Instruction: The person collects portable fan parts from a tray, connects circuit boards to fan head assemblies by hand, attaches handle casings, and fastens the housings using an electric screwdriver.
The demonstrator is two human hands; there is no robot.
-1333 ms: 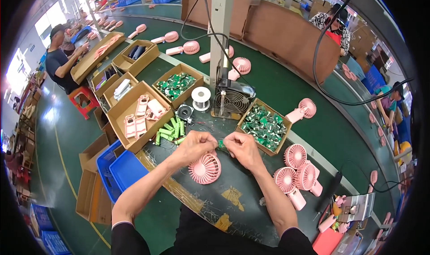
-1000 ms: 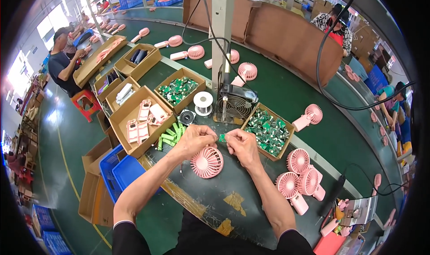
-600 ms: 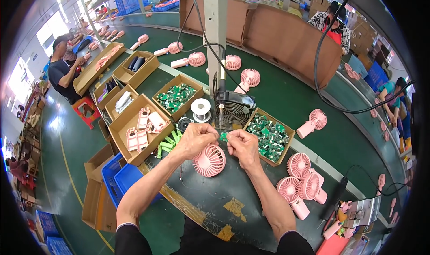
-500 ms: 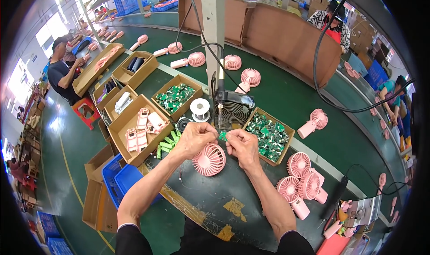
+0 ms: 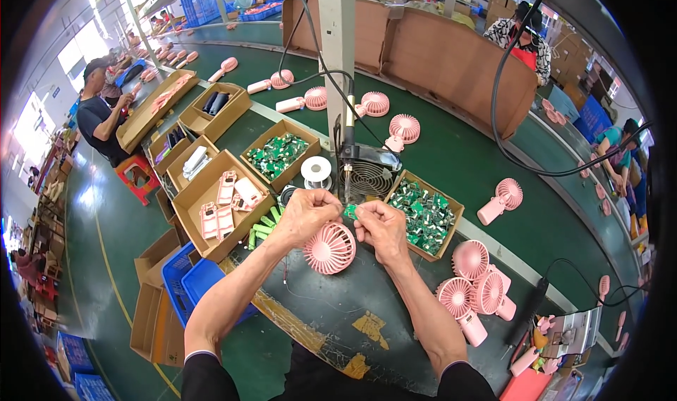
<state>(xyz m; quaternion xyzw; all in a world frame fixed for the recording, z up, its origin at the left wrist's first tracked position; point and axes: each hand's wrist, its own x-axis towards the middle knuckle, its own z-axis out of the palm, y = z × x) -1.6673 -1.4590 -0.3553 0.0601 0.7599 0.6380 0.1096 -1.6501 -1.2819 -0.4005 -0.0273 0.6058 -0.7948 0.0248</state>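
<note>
Right hand (image 5: 381, 230): thumb and forefinger press together on a small green circuit board (image 5: 350, 211), which projects leftward from the fingertips. Left hand (image 5: 310, 216): fingers narrow, drawn into a pinch just beside the board's left side; whether anything thin lies between them cannot be told. Both hands are bent inward above the bench (image 5: 324, 299), fingertips facing, forearms spreading toward the body. A pink fan (image 5: 329, 248) lies directly below the left fingers. A soldering iron (image 5: 349, 137) points downward just beyond the fingertips. The box (image 5: 448, 234) of circuit boards stands close to the right fingers; green batteries (image 5: 261, 230) lie left of the left fingers. Nearer the body, open bench surface extends from the fan to the taped front edge.
</note>
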